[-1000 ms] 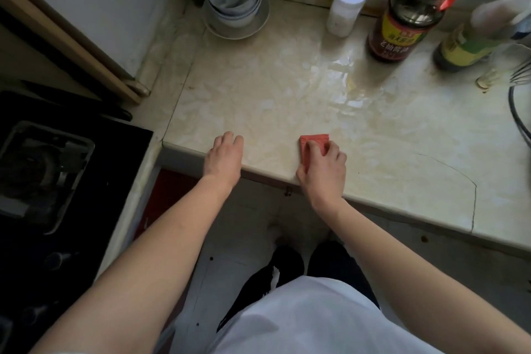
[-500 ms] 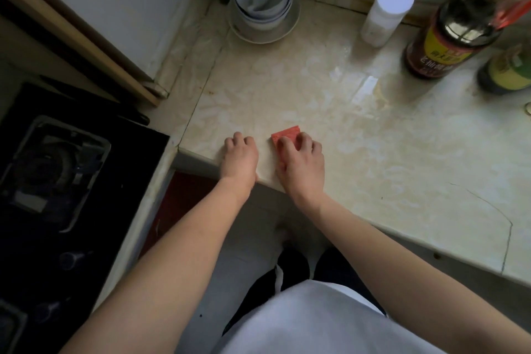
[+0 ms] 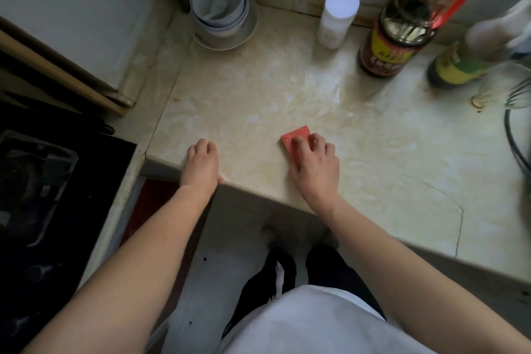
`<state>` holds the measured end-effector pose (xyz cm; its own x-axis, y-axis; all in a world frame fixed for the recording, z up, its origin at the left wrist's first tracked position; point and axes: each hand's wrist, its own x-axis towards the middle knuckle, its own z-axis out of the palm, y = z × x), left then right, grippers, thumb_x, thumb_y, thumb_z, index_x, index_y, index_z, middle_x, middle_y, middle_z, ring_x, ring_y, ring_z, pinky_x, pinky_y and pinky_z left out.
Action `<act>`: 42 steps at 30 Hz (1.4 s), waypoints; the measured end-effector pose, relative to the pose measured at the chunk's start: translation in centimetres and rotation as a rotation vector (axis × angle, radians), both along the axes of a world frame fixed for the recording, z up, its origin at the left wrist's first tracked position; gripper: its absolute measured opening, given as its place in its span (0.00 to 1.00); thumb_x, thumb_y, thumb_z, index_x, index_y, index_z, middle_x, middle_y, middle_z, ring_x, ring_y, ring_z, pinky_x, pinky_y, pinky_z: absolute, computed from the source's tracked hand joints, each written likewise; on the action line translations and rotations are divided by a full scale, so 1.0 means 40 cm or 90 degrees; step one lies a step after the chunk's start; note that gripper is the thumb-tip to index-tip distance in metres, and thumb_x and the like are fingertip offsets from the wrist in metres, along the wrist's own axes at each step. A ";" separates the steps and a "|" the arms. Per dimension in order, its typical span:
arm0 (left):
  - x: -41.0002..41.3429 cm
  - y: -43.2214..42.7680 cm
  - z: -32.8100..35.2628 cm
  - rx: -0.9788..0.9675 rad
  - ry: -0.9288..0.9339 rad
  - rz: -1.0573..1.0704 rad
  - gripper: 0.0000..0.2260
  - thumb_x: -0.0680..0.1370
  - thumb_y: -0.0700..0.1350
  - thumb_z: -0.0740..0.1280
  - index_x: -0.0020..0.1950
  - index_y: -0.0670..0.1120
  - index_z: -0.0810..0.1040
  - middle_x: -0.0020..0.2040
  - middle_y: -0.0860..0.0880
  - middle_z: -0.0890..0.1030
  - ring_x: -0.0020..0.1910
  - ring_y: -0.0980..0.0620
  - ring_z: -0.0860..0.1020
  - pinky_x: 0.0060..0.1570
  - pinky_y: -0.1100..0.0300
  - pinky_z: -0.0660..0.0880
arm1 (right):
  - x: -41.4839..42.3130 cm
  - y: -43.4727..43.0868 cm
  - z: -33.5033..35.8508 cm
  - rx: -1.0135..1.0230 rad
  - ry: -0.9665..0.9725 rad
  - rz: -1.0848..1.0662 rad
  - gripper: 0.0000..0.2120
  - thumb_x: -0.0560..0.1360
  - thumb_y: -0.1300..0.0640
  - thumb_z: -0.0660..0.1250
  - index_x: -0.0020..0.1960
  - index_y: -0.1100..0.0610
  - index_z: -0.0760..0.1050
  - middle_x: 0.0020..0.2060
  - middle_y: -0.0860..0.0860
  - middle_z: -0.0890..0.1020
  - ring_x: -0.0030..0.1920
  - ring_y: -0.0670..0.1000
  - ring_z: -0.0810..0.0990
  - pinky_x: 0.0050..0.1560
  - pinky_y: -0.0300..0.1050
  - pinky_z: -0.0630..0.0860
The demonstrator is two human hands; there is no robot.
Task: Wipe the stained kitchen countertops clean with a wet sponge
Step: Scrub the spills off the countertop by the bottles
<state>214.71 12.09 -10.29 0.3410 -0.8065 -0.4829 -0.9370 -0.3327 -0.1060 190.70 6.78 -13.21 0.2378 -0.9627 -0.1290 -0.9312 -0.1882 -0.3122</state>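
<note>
Right hand (image 3: 314,165) is down on the flat orange-red rectangular sponge (image 3: 296,135), fingers bent over its top and pressing it onto the cream marbled stone countertop (image 3: 373,158). The sponge sits near the front edge, and only its far end shows past the knuckles. The thumb is hidden, so I can't tell whether it grips the sponge's side.

Left hand (image 3: 201,164) rests well to the left, at the counter's front corner. It holds nothing: the fingers are loosely bent on the stone and the thumb tip sits at the front edge.

At the back left, a stack of white ceramic bowls (image 3: 218,6) stands on a white plate, with a white spoon (image 3: 216,8) in the top bowl. To the right along the wall come a white cylindrical plastic jar (image 3: 337,19), a tall dark sauce bottle with a red and yellow label (image 3: 393,40), then a dark bottle with a green and yellow label (image 3: 457,69). A wire whisk (image 3: 520,95) pokes in at the right edge.

Wet streaks glint on the stone in front of the bottles. A thin curved crack (image 3: 457,210) runs through the slab on the right. The black gas hob (image 3: 43,181) sits lower, on the left.
</note>
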 end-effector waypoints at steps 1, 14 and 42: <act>-0.008 -0.005 0.002 0.006 -0.007 0.010 0.38 0.68 0.46 0.79 0.71 0.36 0.64 0.67 0.39 0.67 0.66 0.40 0.67 0.67 0.51 0.66 | -0.029 -0.003 0.002 0.004 0.005 -0.010 0.23 0.72 0.51 0.69 0.67 0.48 0.72 0.66 0.56 0.73 0.57 0.62 0.74 0.47 0.55 0.75; -0.312 -0.052 0.035 0.031 -0.018 0.018 0.25 0.76 0.35 0.63 0.72 0.31 0.61 0.70 0.35 0.63 0.68 0.37 0.64 0.69 0.53 0.63 | -0.339 0.005 0.024 0.054 0.042 -0.125 0.27 0.73 0.48 0.69 0.71 0.46 0.68 0.70 0.55 0.69 0.61 0.62 0.71 0.53 0.56 0.75; -0.603 -0.247 -0.005 0.040 0.079 -0.004 0.55 0.67 0.63 0.76 0.81 0.48 0.43 0.79 0.39 0.46 0.77 0.35 0.50 0.73 0.43 0.60 | -0.720 -0.149 0.026 0.039 0.043 -0.351 0.28 0.73 0.51 0.70 0.70 0.53 0.67 0.67 0.57 0.69 0.62 0.62 0.71 0.56 0.58 0.75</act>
